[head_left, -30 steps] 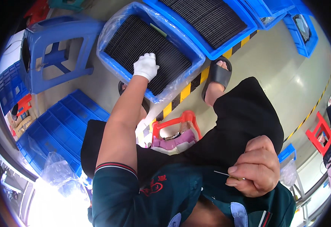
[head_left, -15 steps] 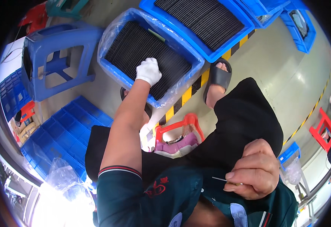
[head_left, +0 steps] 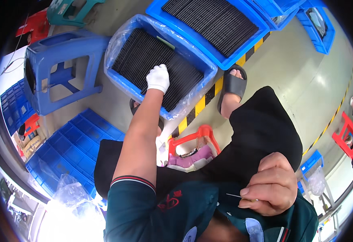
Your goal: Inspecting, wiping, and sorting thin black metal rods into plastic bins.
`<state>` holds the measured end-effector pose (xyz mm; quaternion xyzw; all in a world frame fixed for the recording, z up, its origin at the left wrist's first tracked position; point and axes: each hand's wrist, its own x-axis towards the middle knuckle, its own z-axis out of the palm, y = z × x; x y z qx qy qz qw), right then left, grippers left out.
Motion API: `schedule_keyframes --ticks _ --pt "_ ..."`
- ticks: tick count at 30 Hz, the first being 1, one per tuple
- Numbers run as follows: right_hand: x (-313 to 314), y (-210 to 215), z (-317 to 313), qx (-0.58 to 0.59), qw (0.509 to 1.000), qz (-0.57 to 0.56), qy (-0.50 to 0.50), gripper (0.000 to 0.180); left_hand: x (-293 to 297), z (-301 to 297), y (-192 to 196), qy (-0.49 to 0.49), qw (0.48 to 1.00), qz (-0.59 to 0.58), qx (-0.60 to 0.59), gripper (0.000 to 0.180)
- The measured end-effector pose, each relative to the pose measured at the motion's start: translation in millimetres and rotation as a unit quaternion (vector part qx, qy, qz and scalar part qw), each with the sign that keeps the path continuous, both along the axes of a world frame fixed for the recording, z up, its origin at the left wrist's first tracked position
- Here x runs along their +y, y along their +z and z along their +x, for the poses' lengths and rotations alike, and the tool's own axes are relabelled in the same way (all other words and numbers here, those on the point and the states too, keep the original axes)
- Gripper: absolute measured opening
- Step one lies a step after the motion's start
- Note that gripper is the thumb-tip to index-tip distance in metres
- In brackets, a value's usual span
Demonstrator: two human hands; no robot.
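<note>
My left hand [head_left: 158, 78], in a white glove, is over a blue bin [head_left: 119, 79] lined with clear plastic. Rows of thin black rods [head_left: 138, 50] fill that bin, and a pale green strip [head_left: 165, 42] lies along its far side. The gloved fingers are curled down against the rods; their tips are hidden, so I cannot make out what they hold. Close to my chest, my bare right hand [head_left: 271, 183] pinches a thin metal pin [head_left: 233, 195] between thumb and fingers. Its point sticks out to the left, and the rest is mostly covered.
Another blue bin [head_left: 224, 64] of black rods [head_left: 212, 24] adjoins the first at the back. A blue stool [head_left: 67, 99] stands at the left, above blue crates [head_left: 75, 139]. Between my legs is a red stool [head_left: 204, 131]. Yellow-black tape [head_left: 200, 105] crosses the floor.
My left hand stays over the rods and shows slightly lower against the bin. The whole view has shifted a little; my right hand keeps its pinch on the pin.
</note>
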<state>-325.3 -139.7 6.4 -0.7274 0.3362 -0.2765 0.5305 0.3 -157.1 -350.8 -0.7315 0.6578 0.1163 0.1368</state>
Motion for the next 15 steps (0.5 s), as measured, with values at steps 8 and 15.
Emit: schedule_keyframes --ticks 8,15 --pt "0.4 0.7 -0.3 -0.001 1.0 -0.004 -0.001 0.024 -10.0 -7.5 8.1 0.072 0.995 0.048 0.042 0.019" --pt "1.0 2.0 4.6 -0.004 1.0 -0.017 0.007 0.024 -9.9 28.2 19.2 0.42 0.782 0.164 0.432 0.02"
